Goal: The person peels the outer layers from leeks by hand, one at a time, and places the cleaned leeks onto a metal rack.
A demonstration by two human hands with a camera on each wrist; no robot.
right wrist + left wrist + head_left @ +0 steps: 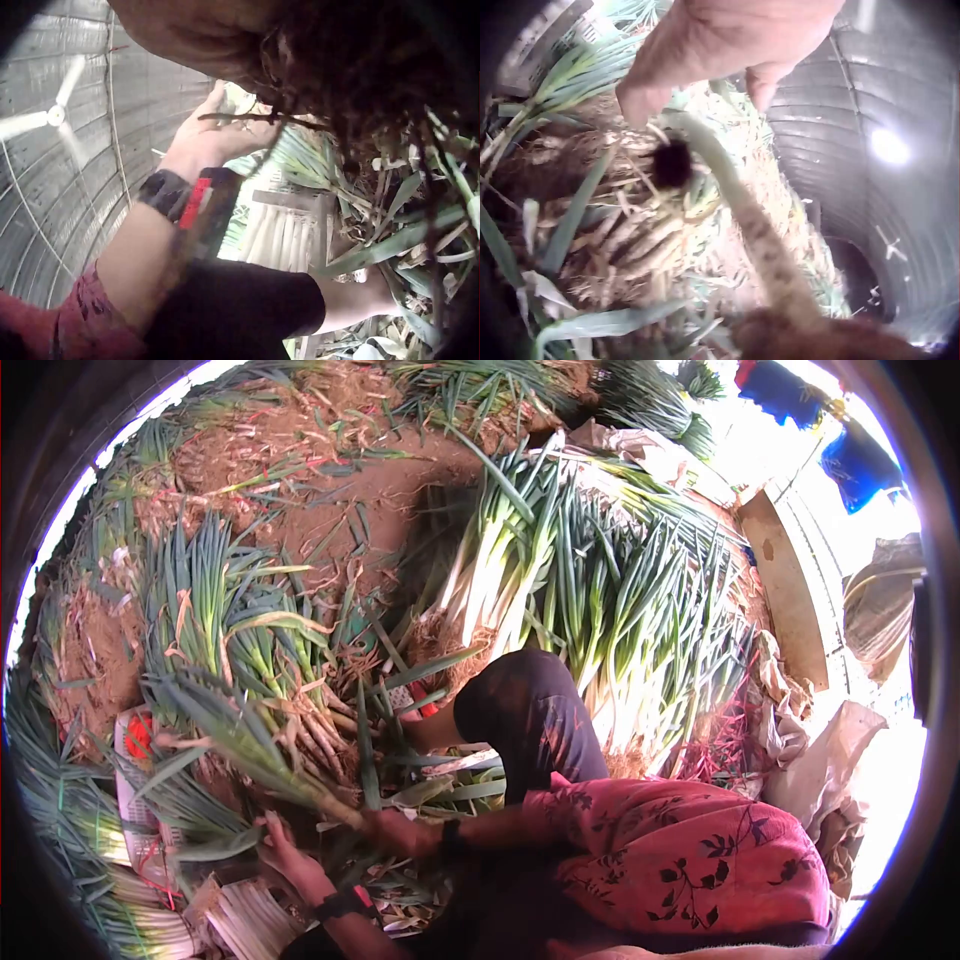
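Observation:
My right hand [398, 833] grips a green onion [325, 798] low on its pale stalk, close to the root end. Its leaves slant up and left over the heap. Dark stringy roots [352, 97] hang by that hand in the right wrist view. My left hand [292, 860] is a little to the left, below the stalk, near a drooping green leaf. Seen from the left wrist, thumb and fingers are spread apart, with the stalk [761, 240] running beneath them. A pile of untrimmed green onions [260, 650] lies in front of both hands.
A large stack of green onions with white stalks [610, 640] stands beyond my bent knee [530, 710]. On the left are a white plastic crate [130, 800] and a wooden frame [289, 199] holding white stalks. Loose leaves and soil cover the ground [370, 490].

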